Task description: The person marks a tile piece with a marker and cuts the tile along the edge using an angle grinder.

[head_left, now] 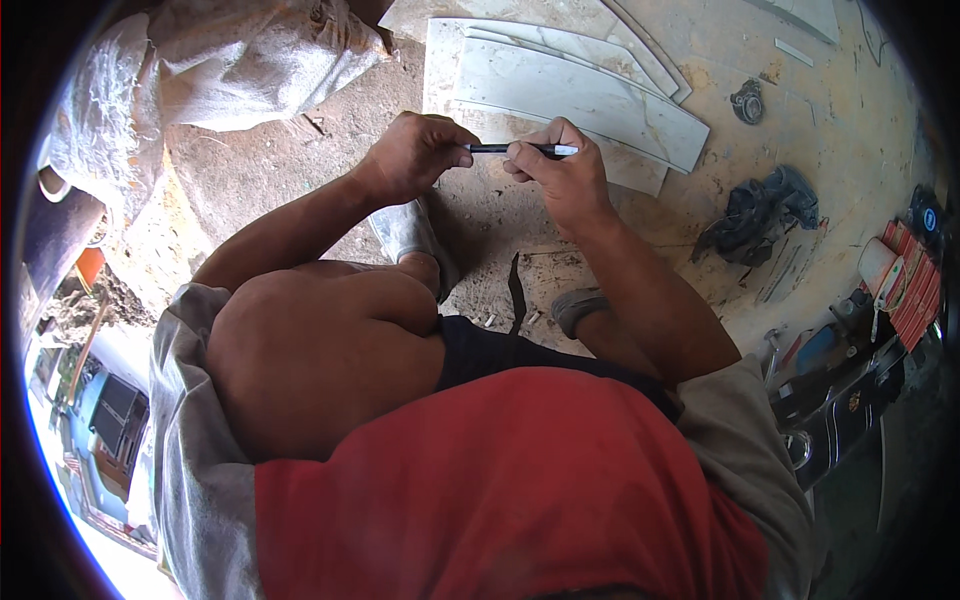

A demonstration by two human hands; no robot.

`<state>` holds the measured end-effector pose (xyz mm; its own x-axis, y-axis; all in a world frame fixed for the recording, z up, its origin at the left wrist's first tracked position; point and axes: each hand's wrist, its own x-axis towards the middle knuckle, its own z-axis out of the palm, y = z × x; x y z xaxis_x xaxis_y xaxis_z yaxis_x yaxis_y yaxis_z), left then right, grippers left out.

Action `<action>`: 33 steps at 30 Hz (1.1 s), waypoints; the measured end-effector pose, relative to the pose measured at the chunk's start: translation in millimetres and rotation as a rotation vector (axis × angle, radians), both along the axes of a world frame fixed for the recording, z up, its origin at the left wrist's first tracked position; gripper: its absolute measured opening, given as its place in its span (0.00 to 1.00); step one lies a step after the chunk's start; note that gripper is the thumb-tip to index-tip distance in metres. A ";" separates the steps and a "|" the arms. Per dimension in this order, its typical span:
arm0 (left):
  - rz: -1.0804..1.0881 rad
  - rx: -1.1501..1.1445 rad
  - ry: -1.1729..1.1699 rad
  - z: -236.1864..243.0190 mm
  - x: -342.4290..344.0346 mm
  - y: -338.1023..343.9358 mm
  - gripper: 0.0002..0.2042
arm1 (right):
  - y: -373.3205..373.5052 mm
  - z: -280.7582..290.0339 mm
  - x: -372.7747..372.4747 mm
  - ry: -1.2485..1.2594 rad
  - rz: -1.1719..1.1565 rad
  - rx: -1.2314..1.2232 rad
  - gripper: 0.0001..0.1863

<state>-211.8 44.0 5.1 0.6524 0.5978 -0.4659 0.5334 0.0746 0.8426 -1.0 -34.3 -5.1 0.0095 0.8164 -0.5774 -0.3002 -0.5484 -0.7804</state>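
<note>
A slim black pen (490, 148) with a whitish end is held level between my two hands, over the ground just short of the stacked tiles. My left hand (415, 155) pinches its left tip between thumb and fingers. The fingers of my right hand (568, 180) are closed around its right part, and the pale end shows past the thumb. Beyond both hands lie flat white marbled tiles (570, 85), some overlapping, one with a curved edge.
A whitish woven sack (260, 65) slumps at far left. On the right are a dark crumpled cloth (760, 215), a small round metal part (747, 102) and a red ribbed piece (912, 285) among tools. A dark strip (516, 293) lies between my feet.
</note>
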 end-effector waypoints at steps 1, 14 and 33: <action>-0.001 0.002 0.003 -0.1 -0.7 -0.1 0.09 | 0.7 0.1 -0.4 0.041 -0.009 -0.029 0.07; 0.325 0.111 0.037 -50.5 -12.8 24.8 0.18 | 1.7 -33.6 100.5 -0.596 -0.169 0.131 0.16; 0.678 -0.070 0.057 -86.0 29.8 32.2 0.25 | -4.1 -94.7 221.5 -1.235 0.047 -0.408 0.34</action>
<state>-182.0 76.3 -80.8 0.1180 0.8328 -0.5408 0.3931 0.4609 0.7956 220.5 -38.5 -99.8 0.6862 0.5991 -0.4127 0.5179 -0.8007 -0.3011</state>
